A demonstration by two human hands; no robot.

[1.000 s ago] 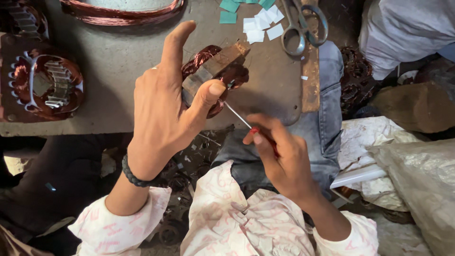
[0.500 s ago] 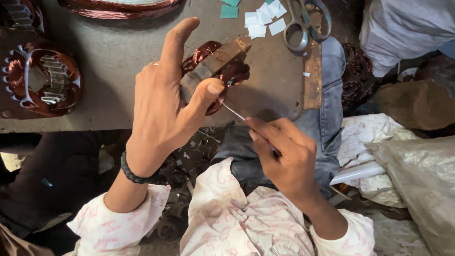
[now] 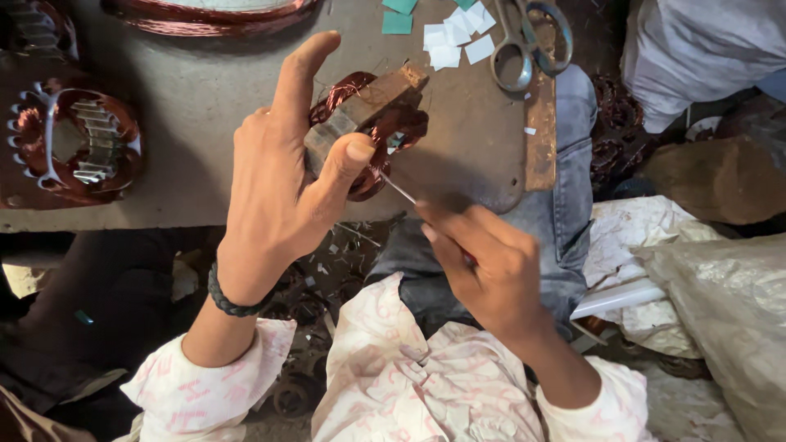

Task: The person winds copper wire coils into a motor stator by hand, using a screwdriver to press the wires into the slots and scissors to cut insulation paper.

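The left hand (image 3: 278, 196) hides much of the stator (image 3: 372, 123); the thin tool's (image 3: 399, 191) handle vanishes inside the right hand (image 3: 491, 270).

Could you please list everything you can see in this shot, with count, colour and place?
Small wound stator: one, copper-red coils on a grey core, gripped above the table's near edge.
Thin tool: one, silvery shaft, its tip at the stator.
Larger stator: one, copper windings with pale lacing, far left on the table.
Copper wire coil: one, reddish, top edge, partly cut off.
Scissors: one pair, metal, top right of the table.
Paper slips: several, white and teal, beside the scissors.
Table: one, grey and worn.
Sack: one, greyish, lower right.
Wristband: one, dark, braided.
Left hand: holds the small stator.
Right hand: holds the thin tool.
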